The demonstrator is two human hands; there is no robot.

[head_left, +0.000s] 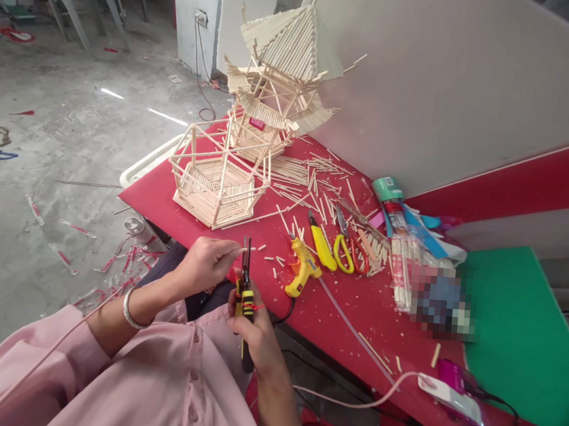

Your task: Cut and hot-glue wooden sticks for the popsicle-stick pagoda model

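Note:
My left hand is closed in a pinch on a short wooden stick, most of it hidden by the fingers. The stick's tip lies at the jaws of a pair of long-nose pliers with black and yellow handles. Those handles are wrapped by my right hand, jaws pointing up and away from me. Beyond my hands, on the red table, sits an open hexagonal stick frame with a slatted floor. Behind it rises a tiered stick pagoda. A yellow glue gun lies to the right of the pliers.
A yellow utility knife, yellow-handled scissors and red-handled scissors lie near loose sticks. Farther right are packaged sticks, a green board and a white power strip. Cables cross the front edge.

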